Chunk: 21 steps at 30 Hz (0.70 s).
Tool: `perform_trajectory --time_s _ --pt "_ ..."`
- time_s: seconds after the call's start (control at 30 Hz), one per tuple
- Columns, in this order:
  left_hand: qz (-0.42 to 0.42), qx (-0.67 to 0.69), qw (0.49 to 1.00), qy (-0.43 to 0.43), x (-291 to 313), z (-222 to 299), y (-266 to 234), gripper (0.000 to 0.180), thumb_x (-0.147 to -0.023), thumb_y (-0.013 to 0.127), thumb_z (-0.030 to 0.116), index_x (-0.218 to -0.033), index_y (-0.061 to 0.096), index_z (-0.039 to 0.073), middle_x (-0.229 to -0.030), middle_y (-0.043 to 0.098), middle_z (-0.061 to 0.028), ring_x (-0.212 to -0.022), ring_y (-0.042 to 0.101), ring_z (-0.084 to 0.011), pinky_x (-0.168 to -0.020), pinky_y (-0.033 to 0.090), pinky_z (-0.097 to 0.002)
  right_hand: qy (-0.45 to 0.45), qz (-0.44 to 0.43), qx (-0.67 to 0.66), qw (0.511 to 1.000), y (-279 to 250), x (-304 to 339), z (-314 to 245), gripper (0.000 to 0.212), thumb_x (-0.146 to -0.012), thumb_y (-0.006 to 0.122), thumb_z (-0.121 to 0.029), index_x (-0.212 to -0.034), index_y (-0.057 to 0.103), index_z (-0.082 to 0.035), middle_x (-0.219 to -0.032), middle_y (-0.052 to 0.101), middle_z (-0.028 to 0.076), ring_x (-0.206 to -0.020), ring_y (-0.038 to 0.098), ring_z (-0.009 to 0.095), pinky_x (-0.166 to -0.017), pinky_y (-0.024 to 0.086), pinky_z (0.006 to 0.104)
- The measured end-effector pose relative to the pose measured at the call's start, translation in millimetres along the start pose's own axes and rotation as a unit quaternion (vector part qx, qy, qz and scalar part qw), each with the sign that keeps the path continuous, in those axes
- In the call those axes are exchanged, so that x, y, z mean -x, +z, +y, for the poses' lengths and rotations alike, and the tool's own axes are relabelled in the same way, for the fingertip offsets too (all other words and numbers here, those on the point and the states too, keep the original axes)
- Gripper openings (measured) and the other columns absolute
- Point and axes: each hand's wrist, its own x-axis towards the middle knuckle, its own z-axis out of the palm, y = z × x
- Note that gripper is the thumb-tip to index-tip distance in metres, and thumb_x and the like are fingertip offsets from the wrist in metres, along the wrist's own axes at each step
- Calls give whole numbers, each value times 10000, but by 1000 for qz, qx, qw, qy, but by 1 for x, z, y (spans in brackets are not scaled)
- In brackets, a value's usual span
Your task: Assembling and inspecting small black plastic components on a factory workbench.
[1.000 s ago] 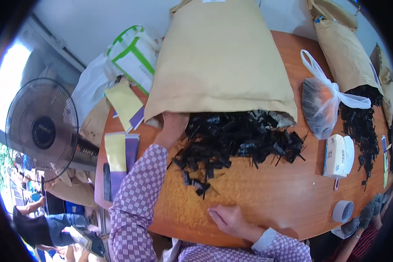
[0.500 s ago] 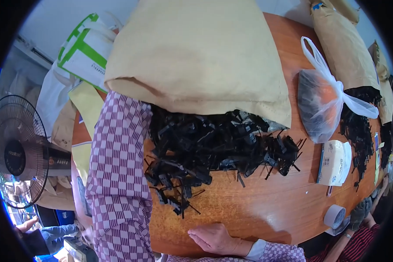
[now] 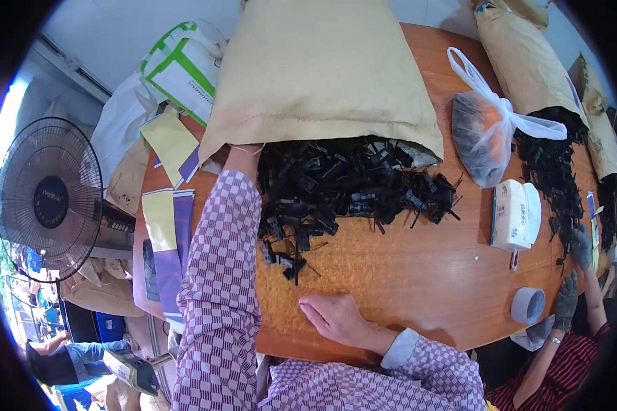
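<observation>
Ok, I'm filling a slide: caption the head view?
Left hand inside a tan sack of black parts; right hand rests on the brown table.

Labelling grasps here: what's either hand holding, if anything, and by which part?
Left hand: can't tell, its fingers are hidden beneath the edge of the tan sack. Right hand: curled, no held thing visible.

The head camera looked down from above the near edge of the wooden table [image 3: 418,281], facing forward across it to the big paper sack [image 3: 315,75] on the far side. It sat close enough that the checked left sleeve [image 3: 219,288] loomed large, while its wide fisheye reach took in the fan [image 3: 51,198] at left and a co-worker's striped sleeve [image 3: 583,359] at near right.
</observation>
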Motion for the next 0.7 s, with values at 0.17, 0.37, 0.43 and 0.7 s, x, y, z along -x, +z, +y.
perform_trajectory --time_s 0.17,0.37,0.43,0.7 --pt "8 -27 999 14 18 20 -5 584 -928 329 497 -1369 385 119 -1386 427 -118 -1259 423 -255 -1059 313 -472 -5 -4 29 1000 8 3 -2 106 -870 583 -130 -913 572 -34 -696 621 135 -594 616 298 -503 480 386" --pt "-47 -6 990 -133 29 88 -28 633 -793 583 490 -1292 484 112 -1347 466 -151 -1240 431 -305 -1018 372 -392 11 0 48 999 8 1 1 131 -885 559 -163 -888 580 -33 -716 623 149 -618 615 315 -536 483 403" --pt "33 69 991 -106 41 98 -29 550 -761 626 454 -1201 559 131 -1234 536 -168 -1165 481 -334 -967 401 -400 -4 7 50 999 8 -1 3 123 -879 571 -146 -895 592 -26 -708 624 150 -607 620 310 -525 485 386" --pt "67 168 983 -24 58 133 -58 163 -825 532 102 -939 649 119 -846 597 -148 -843 583 -343 -747 465 -405 -26 49 21 998 10 -5 4 76 -872 589 -73 -904 592 -5 -665 595 164 -575 615 280 -503 458 332"
